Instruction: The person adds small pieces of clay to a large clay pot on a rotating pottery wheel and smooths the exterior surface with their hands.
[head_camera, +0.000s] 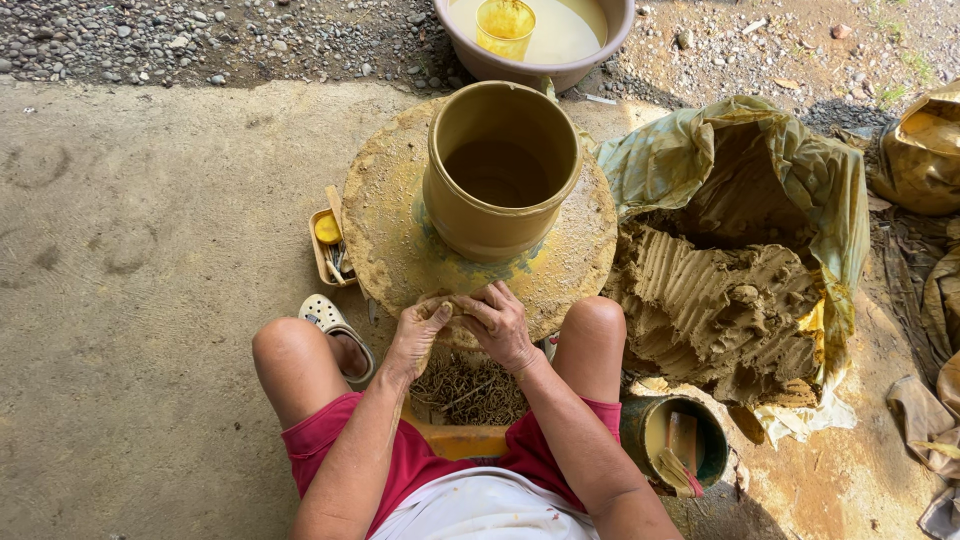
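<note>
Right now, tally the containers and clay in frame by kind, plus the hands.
Unfired clay pot on the wheel disc: 1
Basin of cloudy water: 1
Yellow cup in that basin: 1
Small green bucket: 1
Tool tray: 1
Raw clay heap in plastic sheet: 1
Hands, left hand and right hand, pinching clay: 2
Total: 8

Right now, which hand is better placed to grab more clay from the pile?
Right hand, probably: the clay pile lies on its side, beyond the right knee. The left hand would have to cross over.

one head camera looks steeply down, close over the wheel (400, 240).
</note>
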